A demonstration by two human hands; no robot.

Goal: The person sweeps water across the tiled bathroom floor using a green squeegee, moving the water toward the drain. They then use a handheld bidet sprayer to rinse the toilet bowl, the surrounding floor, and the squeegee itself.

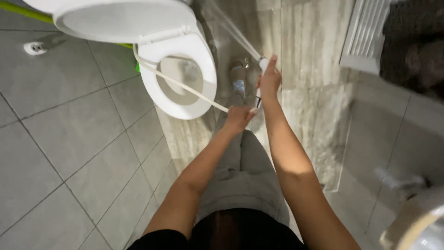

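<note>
I look down at a white toilet (pixel 178 99) with its lid (pixel 115 18) raised and the seat down. A thin white hose (pixel 180 83) runs across the bowl to my hands. My left hand (pixel 238 118) is closed around the hose just right of the bowl. Above it, my right hand (pixel 269 79) grips a white spray handle (pixel 262 61), from which a jet of water (pixel 231 30) shoots up and to the left. My grey trousers (pixel 243 178) and one foot (pixel 239 74) show between my arms.
Grey floor tiles (pixel 69 134) fill the left, with a round white fitting (pixel 34 47). A marbled wall (pixel 305 83) lies to the right with a white vent grille (pixel 367 34). A white fixture (pixel 416 217) sits at lower right. A green strip (pixel 27 13) lies behind the lid.
</note>
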